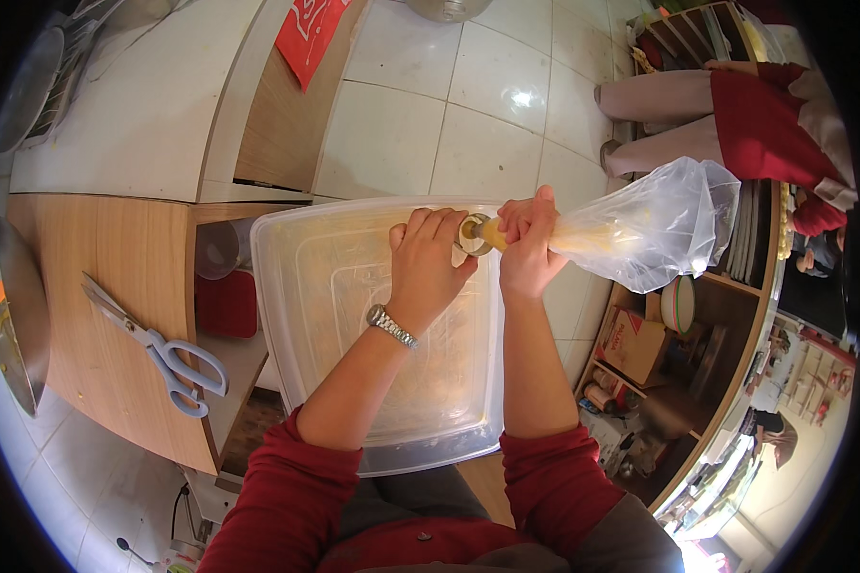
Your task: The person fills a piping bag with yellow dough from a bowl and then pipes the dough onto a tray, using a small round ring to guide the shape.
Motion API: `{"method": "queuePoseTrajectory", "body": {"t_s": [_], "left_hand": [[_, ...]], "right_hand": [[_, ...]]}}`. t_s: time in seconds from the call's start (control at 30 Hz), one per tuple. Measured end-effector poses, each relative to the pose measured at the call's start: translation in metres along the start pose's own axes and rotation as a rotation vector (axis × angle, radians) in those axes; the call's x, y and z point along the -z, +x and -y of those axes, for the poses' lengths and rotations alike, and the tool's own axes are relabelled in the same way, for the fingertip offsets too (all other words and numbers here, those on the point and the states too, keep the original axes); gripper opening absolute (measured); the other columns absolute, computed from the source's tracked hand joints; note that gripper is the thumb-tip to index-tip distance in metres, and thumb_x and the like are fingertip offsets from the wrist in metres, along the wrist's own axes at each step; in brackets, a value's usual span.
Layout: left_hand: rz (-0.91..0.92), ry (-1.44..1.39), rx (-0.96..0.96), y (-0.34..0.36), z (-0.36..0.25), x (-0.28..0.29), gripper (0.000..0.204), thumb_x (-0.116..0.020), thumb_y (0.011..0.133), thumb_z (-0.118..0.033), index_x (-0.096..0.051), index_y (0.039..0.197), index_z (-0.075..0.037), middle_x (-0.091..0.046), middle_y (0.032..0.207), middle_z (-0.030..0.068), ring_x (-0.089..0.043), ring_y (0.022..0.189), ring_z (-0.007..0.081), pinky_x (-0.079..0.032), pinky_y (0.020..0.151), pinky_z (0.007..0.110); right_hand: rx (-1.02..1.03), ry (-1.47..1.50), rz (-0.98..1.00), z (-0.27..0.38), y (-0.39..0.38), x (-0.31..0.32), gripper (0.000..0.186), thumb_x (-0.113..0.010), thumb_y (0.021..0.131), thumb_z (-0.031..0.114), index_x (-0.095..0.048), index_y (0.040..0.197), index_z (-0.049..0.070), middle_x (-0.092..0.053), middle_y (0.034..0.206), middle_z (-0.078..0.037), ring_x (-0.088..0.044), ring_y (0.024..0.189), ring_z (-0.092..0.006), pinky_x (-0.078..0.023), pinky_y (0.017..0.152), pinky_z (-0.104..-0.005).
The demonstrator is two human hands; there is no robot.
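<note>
Pale tiles [492,62] cover the floor on the far side, and a wooden bench [76,258] runs along the left. From my remote post I look down on a translucent plastic box [349,277] in the middle, with both hands above its far right part. The clear plastic bag [655,220] stretches from the hands out to the right, past the box and over the floor.

The right hand [528,250] is clenched around the bag's gathered neck, thumb up. The left hand [423,258] has its fingers bent about a small round piece [469,235] with a pale rim. Yellow filling [493,233] shows at the bag's narrow end, right by that piece; I cannot tell whether the tip touches it or sits just above.

I judge the job to be partway: the filling is gathered at the narrow end, while the wide end looks mostly slack, with yellow smears on its inside. What is left, by my reading, is whatever filling the bag holds; how much the round piece contains I cannot make out.

Nothing I see blocks the hands. Scissors [167,353] lie on the bench, well apart on the left, near a metal basin [24,329]. At far right another person [764,119] stands beyond the bag, beside open shelves [736,334] that I would keep its loose end away from.
</note>
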State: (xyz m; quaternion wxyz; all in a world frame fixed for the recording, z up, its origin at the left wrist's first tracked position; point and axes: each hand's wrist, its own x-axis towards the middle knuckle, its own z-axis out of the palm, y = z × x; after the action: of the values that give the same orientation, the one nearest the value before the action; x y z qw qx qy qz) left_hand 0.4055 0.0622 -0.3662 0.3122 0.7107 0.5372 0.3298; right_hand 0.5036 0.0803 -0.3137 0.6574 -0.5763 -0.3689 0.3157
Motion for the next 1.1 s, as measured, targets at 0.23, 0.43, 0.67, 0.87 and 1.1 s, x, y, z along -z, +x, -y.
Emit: {"method": "queuePoseTrajectory", "body": {"t_s": [0.23,0.43,0.67,0.87,1.1], "left_hand": [[-0.003,0.001,-0.004,0.000,0.001,-0.001,0.051,-0.076,0.055,-0.014,-0.058,0.102,-0.011,-0.059,0.101,0.0013,-0.050,0.097,0.0184,-0.029,0.079,0.034],[0.002,0.002,0.000,0.000,0.000,0.000,0.051,-0.076,0.055,-0.014,-0.058,0.103,-0.011,-0.059,0.101,0.0007,-0.050,0.097,0.0181,-0.029,0.078,0.034],[-0.003,0.004,-0.009,0.000,0.000,-0.001,0.051,-0.076,0.055,-0.014,-0.058,0.103,-0.011,-0.059,0.101,0.0009,-0.050,0.097,0.0180,-0.030,0.078,0.034],[0.001,0.005,-0.006,0.000,0.001,-0.001,0.051,-0.076,0.055,-0.014,-0.058,0.103,-0.010,-0.059,0.101,0.0011,-0.050,0.097,0.0181,-0.030,0.079,0.034],[0.006,-0.008,0.005,0.000,-0.001,0.000,0.051,-0.075,0.057,-0.014,-0.058,0.105,-0.012,-0.059,0.102,0.0006,-0.050,0.097,0.0181,-0.029,0.080,0.034]], "right_hand": [[0.037,-0.007,-0.017,-0.001,-0.001,-0.003,0.043,-0.042,0.093,0.012,-0.029,0.051,0.008,-0.032,0.049,-0.001,-0.031,0.045,-0.0117,-0.037,0.053,-0.0301],[0.013,0.013,-0.022,0.001,-0.001,-0.003,0.043,-0.041,0.093,0.012,-0.030,0.052,0.007,-0.032,0.049,-0.001,-0.031,0.046,-0.0116,-0.037,0.053,-0.0300],[0.036,0.008,0.003,-0.003,0.001,0.003,0.043,-0.039,0.095,0.014,-0.036,0.053,0.005,-0.037,0.049,-0.001,-0.036,0.047,-0.0109,-0.032,0.045,-0.0261],[0.043,-0.014,0.001,-0.005,0.001,0.004,0.044,-0.039,0.095,0.014,-0.036,0.052,0.005,-0.037,0.049,-0.001,-0.036,0.046,-0.0107,-0.030,0.044,-0.0262],[0.158,0.078,-0.041,-0.004,0.005,0.009,0.038,-0.039,0.090,0.006,-0.033,0.053,0.007,-0.034,0.050,-0.001,-0.032,0.047,-0.0119,-0.033,0.047,-0.0282]]}}
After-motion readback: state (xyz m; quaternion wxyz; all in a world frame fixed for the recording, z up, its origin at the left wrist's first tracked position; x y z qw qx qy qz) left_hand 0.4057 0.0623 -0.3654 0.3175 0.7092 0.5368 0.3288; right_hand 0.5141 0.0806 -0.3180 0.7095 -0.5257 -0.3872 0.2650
